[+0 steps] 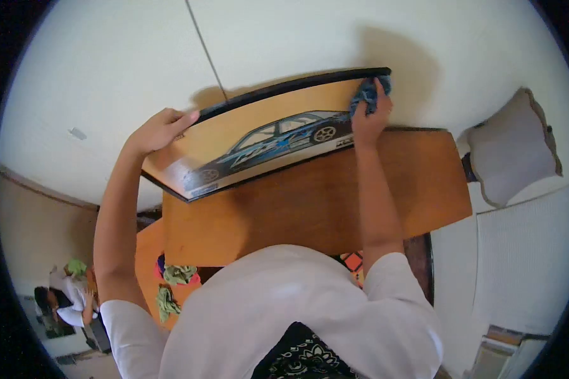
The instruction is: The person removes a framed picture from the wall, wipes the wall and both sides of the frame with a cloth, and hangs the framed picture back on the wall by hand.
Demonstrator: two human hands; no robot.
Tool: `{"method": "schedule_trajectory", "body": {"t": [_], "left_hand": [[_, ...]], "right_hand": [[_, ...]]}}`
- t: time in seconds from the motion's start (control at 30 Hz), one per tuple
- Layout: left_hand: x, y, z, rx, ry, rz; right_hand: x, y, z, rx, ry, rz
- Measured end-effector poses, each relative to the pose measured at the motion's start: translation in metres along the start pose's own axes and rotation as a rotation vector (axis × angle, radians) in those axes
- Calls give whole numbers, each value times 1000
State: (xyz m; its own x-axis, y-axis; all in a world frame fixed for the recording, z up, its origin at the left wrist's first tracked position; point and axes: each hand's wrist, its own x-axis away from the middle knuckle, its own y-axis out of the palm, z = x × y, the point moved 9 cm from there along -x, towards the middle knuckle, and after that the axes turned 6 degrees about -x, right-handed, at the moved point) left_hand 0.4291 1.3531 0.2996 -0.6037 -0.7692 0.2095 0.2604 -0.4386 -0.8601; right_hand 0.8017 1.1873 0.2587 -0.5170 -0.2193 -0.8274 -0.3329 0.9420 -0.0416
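A framed picture of a blue and black car [253, 146] is tilted against the wall above the wooden tabletop, its dark frame edge along the top. My left hand [161, 131] grips the upper left edge of the frame, thumb over the rim. In my right hand [373, 120] is a bunched blue cloth [364, 95], pressed on the picture's upper right corner. A cord [207, 50] runs up the wall from behind the frame. Whether the frame's lower edge touches the tabletop I cannot tell.
The wooden tabletop [310, 208] lies below the picture. Crumpled cloths [178, 274] lie lower left on another wooden surface [148, 252]. A grey cushion-like object [515, 151] is at the right. Another person [69, 297] is in the far left background.
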Motion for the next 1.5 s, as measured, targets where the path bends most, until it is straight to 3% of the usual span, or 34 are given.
{"method": "schedule_trajectory", "body": {"t": [0.13, 0.17, 0.3, 0.43, 0.57, 0.67, 0.77, 0.9, 0.97, 1.07, 1.3, 1.4, 1.5], "left_hand": [[-3, 0, 0, -88, 28, -28], [-3, 0, 0, -98, 18, -36], [-2, 0, -12, -77, -59, -11], [10, -6, -1, -75, -133, 37], [-6, -1, -13, -42, -36, 72], [-8, 4, -13, -62, -13, -29], [2, 0, -2, -75, -29, 19], [3, 7, -7, -68, -86, -91], [7, 7, -1, -45, -104, -146], [5, 3, -6, 29, -72, 18], [8, 9, -4, 105, -40, -51], [16, 9, 8, 126, -30, -120], [18, 9, 10, 122, -25, -101]], "right_hand": [[30, 3, 16, 36, 81, 43], [38, 5, 23, 34, 197, 32], [31, 20, -4, 47, 135, -15], [54, 60, -87, -10, -85, -79], [122, 119, -166, -78, -318, -423], [158, 153, -236, -216, -504, -586], [176, 171, -280, -312, -653, -614], [195, 190, -313, -382, -763, -679], [211, 197, -317, -364, -822, -699], [238, 197, -313, -264, -918, -771], [318, 196, -252, -196, -974, -1111], [310, 180, -224, -187, -1014, -1091], [255, 169, -212, -235, -861, -1120]]}}
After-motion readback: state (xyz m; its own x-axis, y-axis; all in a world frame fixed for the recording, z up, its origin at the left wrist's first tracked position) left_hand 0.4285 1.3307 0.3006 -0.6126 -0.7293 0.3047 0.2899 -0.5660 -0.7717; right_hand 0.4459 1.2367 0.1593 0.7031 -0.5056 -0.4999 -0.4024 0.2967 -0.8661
